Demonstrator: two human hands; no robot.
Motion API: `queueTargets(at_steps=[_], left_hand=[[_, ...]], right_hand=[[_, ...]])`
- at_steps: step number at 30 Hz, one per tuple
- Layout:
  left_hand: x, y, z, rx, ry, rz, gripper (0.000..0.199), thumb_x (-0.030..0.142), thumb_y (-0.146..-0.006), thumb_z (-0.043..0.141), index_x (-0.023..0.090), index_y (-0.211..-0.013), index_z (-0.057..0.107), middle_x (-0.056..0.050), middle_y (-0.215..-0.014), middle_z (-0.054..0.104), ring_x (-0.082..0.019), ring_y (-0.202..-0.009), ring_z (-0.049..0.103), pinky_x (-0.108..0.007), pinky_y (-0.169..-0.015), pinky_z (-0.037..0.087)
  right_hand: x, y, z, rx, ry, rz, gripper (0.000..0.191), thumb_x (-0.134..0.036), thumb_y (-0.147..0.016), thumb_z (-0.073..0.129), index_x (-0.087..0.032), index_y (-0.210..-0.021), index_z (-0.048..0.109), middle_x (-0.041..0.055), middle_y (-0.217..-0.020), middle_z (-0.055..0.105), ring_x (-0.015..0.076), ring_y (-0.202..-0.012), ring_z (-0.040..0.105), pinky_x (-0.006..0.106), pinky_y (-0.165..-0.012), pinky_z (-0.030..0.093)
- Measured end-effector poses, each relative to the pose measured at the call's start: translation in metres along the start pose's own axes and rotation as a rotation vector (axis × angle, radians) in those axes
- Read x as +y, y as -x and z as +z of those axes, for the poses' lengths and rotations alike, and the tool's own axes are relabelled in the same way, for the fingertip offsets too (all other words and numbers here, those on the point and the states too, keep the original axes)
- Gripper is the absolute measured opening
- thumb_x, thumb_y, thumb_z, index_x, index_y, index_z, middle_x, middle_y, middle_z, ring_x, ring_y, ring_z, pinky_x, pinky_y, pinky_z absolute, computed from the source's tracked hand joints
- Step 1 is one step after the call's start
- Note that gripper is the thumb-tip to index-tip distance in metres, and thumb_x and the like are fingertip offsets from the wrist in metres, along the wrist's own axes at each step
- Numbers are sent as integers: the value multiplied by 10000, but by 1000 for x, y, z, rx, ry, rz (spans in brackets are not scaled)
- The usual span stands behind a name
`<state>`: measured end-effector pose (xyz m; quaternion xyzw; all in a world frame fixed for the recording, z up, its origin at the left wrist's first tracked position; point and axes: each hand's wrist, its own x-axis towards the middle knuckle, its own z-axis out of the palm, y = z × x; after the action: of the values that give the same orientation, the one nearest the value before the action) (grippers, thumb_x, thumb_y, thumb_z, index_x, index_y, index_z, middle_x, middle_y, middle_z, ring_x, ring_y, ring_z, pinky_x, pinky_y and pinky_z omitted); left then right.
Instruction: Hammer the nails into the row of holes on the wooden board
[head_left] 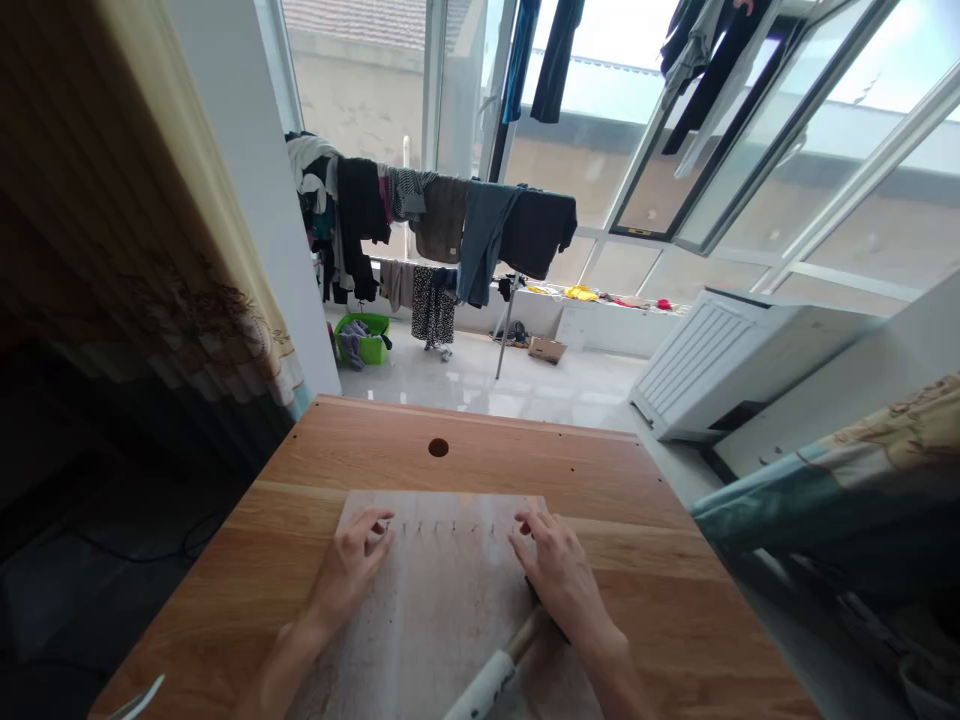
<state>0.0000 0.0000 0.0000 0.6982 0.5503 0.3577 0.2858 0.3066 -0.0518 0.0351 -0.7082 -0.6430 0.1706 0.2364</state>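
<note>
A pale, worn board (442, 600) lies on a wooden table (637, 520), with a row of small nails (442, 527) standing along its far edge. My left hand (349, 570) rests on the board's left part, its bent fingertips at the left end of the nail row. At the right end of the row, my right hand (559, 575) lies flat with the fingers apart. Under its palm lies a hammer (495, 680) with a white-wrapped handle that points toward me. The hammer's head is mostly hidden by the hand.
A round hole (438, 447) is cut in the table's far part. A metal tool tip (139, 698) shows at the near left edge. Beyond the table stand a clothes rack (450, 230), a green basket (365, 338) and a white appliance (720, 360). Curtains hang on both sides.
</note>
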Motion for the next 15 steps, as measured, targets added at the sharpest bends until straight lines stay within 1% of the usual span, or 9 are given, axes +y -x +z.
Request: queueTargets(at_steps=[2,4,6,8,9,11,13,15], left_hand=[[0,-2,2,-17,6,-4,248,390,-888,568,225,-973,731,-51,-931,741,-201,-780,696,-303,-707,552],[-1,-2,4,-34,11,-18,234,384,-894,561,234,-928,737,-41,-902,749,-197,-763,695,-300,-713,546],[-2,-2,6,-40,25,-35,222,373,-887,561,240,-885,739,-34,-870,757,-201,-759,702,-302,-728,545],[-4,-3,6,-24,61,-63,203,368,-869,579,244,-881,740,-32,-872,775,-213,-792,722,-307,-759,549],[-5,-3,6,-13,84,-80,195,370,-858,595,246,-894,742,-32,-881,784,-219,-815,731,-310,-777,551],[-7,-5,6,17,123,-114,192,387,-838,633,250,-906,749,-31,-882,794,-227,-828,738,-312,-785,550],[-7,-7,5,63,157,-149,194,415,-810,683,247,-875,755,-29,-842,784,-224,-803,726,-308,-770,541],[-6,-10,4,123,280,-214,232,446,-765,746,229,-849,748,-32,-823,765,-217,-804,709,-302,-772,536]], right_hand=[[-1,-9,4,0,-11,9,147,-224,-868,649,-217,-985,739,88,-946,720,303,-984,619,397,-911,413],[1,-15,8,-3,-47,29,82,-163,-812,673,-220,-814,732,84,-840,712,290,-890,628,378,-846,411],[3,-20,11,4,-111,53,147,-137,-792,661,-226,-679,693,72,-735,682,265,-784,621,365,-789,404],[5,-21,12,32,-203,73,178,-170,-804,646,-233,-641,677,67,-706,668,256,-750,610,371,-778,402],[5,-21,11,49,-262,80,164,-212,-814,649,-237,-656,685,69,-722,675,259,-764,612,377,-786,408],[4,-19,9,78,-405,96,168,-357,-837,665,-240,-724,708,73,-776,700,268,-807,626,387,-797,437],[2,-16,6,96,-582,124,318,-547,-839,655,-235,-808,712,83,-840,729,271,-835,657,390,-785,490],[-2,-14,4,106,-761,165,468,-684,-828,610,-226,-875,691,100,-923,753,270,-872,695,395,-788,545]])
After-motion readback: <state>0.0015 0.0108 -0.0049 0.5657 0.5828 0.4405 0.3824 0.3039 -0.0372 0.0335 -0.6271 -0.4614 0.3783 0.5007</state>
